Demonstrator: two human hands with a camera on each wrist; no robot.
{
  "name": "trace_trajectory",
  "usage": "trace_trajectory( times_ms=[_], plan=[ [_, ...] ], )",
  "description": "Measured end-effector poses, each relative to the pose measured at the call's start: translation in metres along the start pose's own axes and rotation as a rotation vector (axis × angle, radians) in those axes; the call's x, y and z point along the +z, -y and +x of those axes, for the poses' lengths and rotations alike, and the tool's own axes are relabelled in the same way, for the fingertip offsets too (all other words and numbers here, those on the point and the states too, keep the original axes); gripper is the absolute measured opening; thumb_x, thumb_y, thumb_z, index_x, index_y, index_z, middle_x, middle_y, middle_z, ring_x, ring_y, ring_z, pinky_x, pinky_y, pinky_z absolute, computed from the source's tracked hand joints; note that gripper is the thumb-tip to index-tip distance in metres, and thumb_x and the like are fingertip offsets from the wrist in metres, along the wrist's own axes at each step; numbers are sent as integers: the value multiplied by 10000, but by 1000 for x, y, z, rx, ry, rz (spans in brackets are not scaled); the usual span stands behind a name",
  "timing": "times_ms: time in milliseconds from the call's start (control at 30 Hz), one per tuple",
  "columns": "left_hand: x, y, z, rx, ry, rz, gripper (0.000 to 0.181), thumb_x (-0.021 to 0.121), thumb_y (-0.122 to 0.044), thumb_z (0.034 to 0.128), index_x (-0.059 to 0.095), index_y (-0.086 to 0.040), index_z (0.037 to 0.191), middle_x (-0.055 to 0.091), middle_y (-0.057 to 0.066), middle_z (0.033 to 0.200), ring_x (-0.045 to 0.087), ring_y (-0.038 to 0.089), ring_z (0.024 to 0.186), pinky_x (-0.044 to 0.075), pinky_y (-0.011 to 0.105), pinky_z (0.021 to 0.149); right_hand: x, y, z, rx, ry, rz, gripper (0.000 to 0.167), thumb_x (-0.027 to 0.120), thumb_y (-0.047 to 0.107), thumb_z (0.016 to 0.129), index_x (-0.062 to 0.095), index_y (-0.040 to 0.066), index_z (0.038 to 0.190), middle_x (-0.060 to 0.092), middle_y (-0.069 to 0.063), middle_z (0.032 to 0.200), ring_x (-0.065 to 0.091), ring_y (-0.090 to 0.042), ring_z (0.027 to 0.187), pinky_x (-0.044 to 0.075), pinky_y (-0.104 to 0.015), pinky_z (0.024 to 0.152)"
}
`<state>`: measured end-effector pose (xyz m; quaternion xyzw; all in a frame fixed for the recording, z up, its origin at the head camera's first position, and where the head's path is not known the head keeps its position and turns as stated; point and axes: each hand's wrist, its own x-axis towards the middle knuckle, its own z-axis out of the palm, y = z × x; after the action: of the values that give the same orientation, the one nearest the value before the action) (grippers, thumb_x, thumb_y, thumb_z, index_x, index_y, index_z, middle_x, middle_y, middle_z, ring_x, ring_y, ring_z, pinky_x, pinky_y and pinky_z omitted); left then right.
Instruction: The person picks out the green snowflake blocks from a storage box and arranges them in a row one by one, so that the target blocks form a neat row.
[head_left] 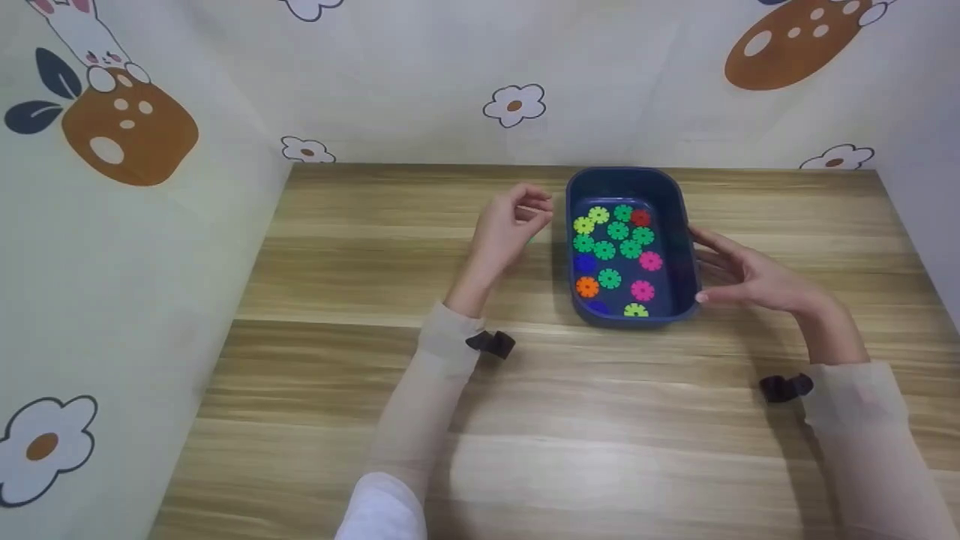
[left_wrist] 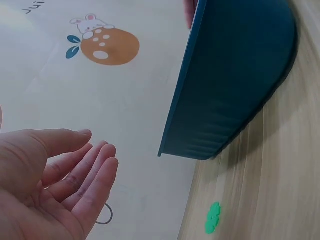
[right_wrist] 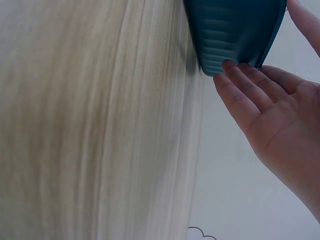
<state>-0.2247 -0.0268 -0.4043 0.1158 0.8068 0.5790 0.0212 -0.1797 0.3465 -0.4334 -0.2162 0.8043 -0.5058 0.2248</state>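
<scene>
A dark blue rectangular plastic box stands on the table with several flower-shaped plastic discs inside, among them green discs, a pink disc and an orange disc. Just left of the box, my left hand hovers with loosely bent fingers and nothing held. Below it, one green disc shows on the table in the left wrist view; the hand mostly hides it in the head view. My right hand touches the box's right wall with extended fingers, thumb by the near right corner.
The wood-grain table meets a pale wall covering behind the box. Cartoon fruit and flowers decorate the covering. Each sleeve cuff carries a black strap piece, one on the left and one on the right.
</scene>
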Motion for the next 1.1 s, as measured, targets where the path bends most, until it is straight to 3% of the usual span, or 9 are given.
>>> trace_trajectory(
  times_ms=[333,467,867,1100],
  plan=[
    [15,-6,-8,20,62,19,230,690,-71,928,664,-28,1152,729,109,1099,699,198,981,568,216,886,0,-1,0,6,-6,-7,946,717,-5,870,129,102,1604,118,-187,1670,284,-232,1516,355,-65,1078],
    [23,-8,-11,14,105,16,230,691,-90,932,663,-54,1157,722,102,1116,692,190,979,564,212,887,0,-1,0,2,-8,-4,945,715,-8,872,129,104,1604,116,-188,1670,298,-180,1510,356,-65,1077],
    [56,-9,-15,72,236,0,269,693,-88,930,648,-50,1193,721,131,1145,697,203,998,559,187,883,0,-1,0,2,-6,-8,948,716,-7,870,123,96,1603,106,-185,1672,277,-201,1519,346,-64,1085],
    [77,-11,-14,98,298,-2,313,706,-90,920,634,-32,1219,705,143,1182,699,211,1027,552,164,878,0,1,-1,3,17,25,946,691,-20,884,91,93,1605,81,-207,1670,184,-385,1525,367,-86,1084]
  ],
)
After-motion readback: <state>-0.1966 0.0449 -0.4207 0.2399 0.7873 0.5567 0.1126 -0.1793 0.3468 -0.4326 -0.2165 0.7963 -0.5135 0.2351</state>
